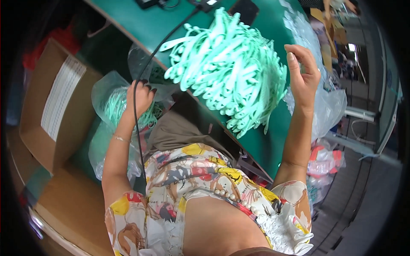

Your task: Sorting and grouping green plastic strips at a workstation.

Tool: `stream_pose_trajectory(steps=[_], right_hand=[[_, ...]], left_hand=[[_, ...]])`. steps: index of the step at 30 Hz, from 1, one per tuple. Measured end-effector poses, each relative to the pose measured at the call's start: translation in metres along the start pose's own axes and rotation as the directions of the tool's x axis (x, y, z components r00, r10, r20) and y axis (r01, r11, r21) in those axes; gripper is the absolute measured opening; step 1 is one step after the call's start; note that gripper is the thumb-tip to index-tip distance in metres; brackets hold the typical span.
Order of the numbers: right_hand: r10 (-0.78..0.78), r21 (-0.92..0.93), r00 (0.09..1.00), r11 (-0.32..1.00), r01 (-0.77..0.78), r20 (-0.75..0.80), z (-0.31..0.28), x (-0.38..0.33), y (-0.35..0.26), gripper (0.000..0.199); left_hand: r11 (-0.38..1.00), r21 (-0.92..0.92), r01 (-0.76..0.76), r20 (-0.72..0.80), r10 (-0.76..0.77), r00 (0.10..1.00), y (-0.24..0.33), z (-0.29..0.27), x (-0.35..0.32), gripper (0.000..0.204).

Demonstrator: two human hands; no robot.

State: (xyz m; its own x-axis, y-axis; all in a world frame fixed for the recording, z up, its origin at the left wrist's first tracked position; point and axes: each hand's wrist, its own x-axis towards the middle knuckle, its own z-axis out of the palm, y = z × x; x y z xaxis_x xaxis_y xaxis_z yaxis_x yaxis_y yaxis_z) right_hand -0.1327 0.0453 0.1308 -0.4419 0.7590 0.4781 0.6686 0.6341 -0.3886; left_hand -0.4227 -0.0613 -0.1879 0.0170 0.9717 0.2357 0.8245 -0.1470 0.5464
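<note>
A large heap of mint-green rubbery straps (226, 70), with thin loops and flat rounded ends, is piled on the green table (260, 145). Just beyond the heap's right side, my right hand (305, 77) is raised. Its fingers are loosely bent, with a small gap between thumb and forefinger and nothing visible between them. Left of the table edge, my left hand (140, 97) is down at a clear plastic bag (101, 91) holding more thin green straps. Its fingers are curled at the bag's mouth, with a fold of film beside them. The fingertips are partly hidden.
A black cable (159, 48) crosses from the table top down past my left hand. An open cardboard box (60, 106) stands at the left. Clear plastic bags (331, 111) hang along the table's right side. A pink-and-red bagged bundle (322, 162) lies beyond. Another person's arm (328, 8) shows at the top right.
</note>
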Motion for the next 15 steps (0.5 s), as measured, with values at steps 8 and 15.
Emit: stream_pose_trajectory(steps=[8,15], right_hand=[[0.146,0.002,0.988,0.989,-0.146,-0.056,-0.036,-0.07,0.012,0.013],[0.202,0.04,0.979,0.979,-0.202,0.009,-0.011,-0.105,0.024,0.015]], left_hand=[[0.973,-0.223,0.066,-0.076,-0.085,0.993,-0.006,-0.025,-0.035,0.024],[0.375,-0.771,0.515,0.282,-0.523,0.804,0.003,-0.107,-0.1,0.019]])
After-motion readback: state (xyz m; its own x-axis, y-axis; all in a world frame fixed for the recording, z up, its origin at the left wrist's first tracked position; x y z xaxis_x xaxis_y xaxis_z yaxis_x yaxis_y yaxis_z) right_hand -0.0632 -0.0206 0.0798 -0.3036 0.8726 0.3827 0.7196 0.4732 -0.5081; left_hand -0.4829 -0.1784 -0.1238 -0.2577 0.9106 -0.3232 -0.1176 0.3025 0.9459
